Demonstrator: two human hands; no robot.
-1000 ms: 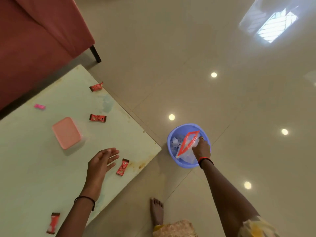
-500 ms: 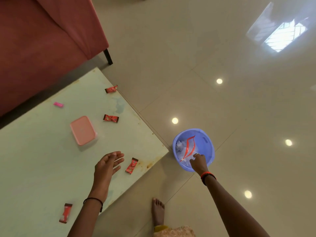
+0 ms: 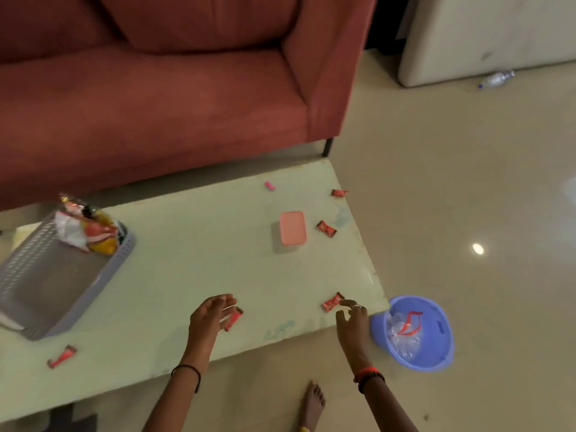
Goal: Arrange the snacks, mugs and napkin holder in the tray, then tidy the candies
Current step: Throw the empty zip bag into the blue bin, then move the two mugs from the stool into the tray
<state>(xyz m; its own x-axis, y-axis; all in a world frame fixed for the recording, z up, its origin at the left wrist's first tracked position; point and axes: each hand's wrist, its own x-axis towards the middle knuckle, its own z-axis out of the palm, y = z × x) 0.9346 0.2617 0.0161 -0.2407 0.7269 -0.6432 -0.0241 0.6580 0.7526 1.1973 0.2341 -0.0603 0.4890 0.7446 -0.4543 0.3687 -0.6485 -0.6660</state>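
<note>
I see both hands over the near edge of the pale green table (image 3: 193, 263). The left hand (image 3: 208, 316) hovers with fingers loosely spread and empty, a red candy (image 3: 234, 318) lying on the table just under its fingertips. The right hand (image 3: 351, 319) is spread too, holding nothing, its fingertips at the end of another red candy (image 3: 333, 301) near the table's right corner (whether they touch it, I cannot tell).

More candies lie scattered: one (image 3: 61, 357) at the near left, one (image 3: 326, 228) beside the pink lidded box (image 3: 292, 227), one (image 3: 339, 193) at the far right edge and a small pink one (image 3: 269, 185) toward the sofa (image 3: 174, 98).

The grey tray (image 3: 46, 275) sits at the table's left end, with snack packets (image 3: 88, 229) piled in its far corner.

On the floor just beside the table's corner stands a blue tub (image 3: 436, 338) with a clear plastic bag (image 3: 405, 333) inside. A bare foot (image 3: 312, 403) shows at the bottom.
</note>
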